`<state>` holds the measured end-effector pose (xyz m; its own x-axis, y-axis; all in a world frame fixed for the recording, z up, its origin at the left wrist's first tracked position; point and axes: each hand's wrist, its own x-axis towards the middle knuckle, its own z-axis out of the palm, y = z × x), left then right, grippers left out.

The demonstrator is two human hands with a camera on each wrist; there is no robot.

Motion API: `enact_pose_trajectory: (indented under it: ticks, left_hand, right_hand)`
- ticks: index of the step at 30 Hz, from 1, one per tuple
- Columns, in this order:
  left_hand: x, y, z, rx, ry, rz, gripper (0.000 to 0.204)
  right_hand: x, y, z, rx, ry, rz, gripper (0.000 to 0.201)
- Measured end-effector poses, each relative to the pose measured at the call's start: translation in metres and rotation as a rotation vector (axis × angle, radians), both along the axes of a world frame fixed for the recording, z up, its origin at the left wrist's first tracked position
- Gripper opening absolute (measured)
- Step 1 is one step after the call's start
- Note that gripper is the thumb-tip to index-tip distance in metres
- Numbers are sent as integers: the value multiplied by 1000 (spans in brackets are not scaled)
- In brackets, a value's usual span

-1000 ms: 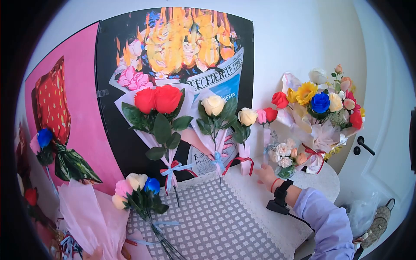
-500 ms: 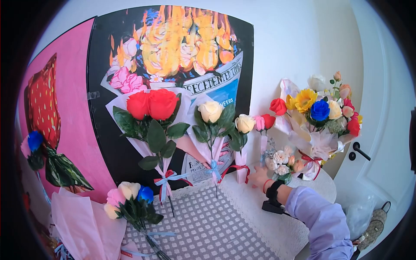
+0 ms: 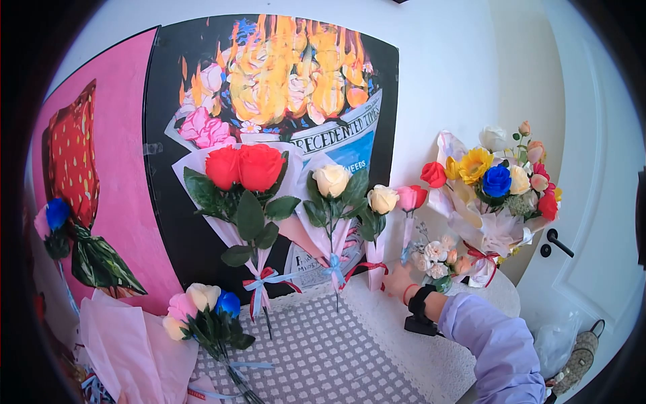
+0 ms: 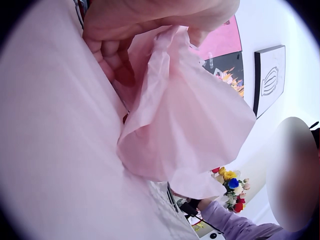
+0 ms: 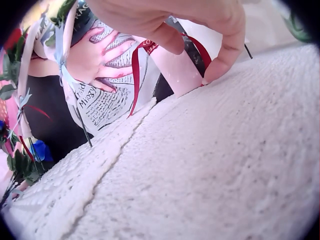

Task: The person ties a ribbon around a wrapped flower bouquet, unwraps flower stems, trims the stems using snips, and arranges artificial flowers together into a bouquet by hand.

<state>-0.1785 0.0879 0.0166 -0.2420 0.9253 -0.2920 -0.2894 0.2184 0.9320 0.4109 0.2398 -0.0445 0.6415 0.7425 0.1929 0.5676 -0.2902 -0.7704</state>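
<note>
In the right wrist view my right hand (image 5: 175, 20) reaches over a narrow strip of pink paper (image 5: 177, 72) tied with a red ribbon (image 5: 136, 75). Finger and thumb stand apart around it, one fingertip touching the ribbon's loose end. From the head view this is the wrapped single cream rose (image 3: 383, 200), leaning at the back, with the right hand (image 3: 400, 281) at its base. My left hand (image 4: 150, 20) holds pink wrapping paper (image 4: 190, 115), its folds gathered at the fingers. That hand is hidden in the head view behind the pink sheet.
Several wrapped roses, including a red pair (image 3: 259, 167), lean against the black painting (image 3: 387, 101). Tied loose roses (image 3: 202, 296) lie on the patterned cloth (image 3: 323, 357). A large mixed bouquet (image 3: 498, 182) and small carnations (image 3: 434, 256) stand right, near the door (image 3: 592, 168).
My right hand has moved left and slightly down, from beside the carnations to the base of the wrapped cream rose. The left fingertips have gone out of sight behind the pink paper.
</note>
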Motion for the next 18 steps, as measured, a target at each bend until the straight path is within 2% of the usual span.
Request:
enact_pose_trajectory:
  ticks: [4, 6, 9, 18]
  left_hand:
    - [-4, 0, -2, -11, -23, -15, 40]
    - [-8, 0, -4, -32, -30, -14, 40]
    - [-15, -1, -8, -12, -32, -130, 42]
    - [-15, -8, -1, -50, -92, -167, 50]
  right_hand:
    - [-13, -14, 8, 87, -190, 18, 72]
    - [-22, -22, 14, 15, -238, 32, 68]
    - [-29, -30, 15, -35, -341, 47, 65]
    - [-55, -73, 32, -130, -320, 153, 53]
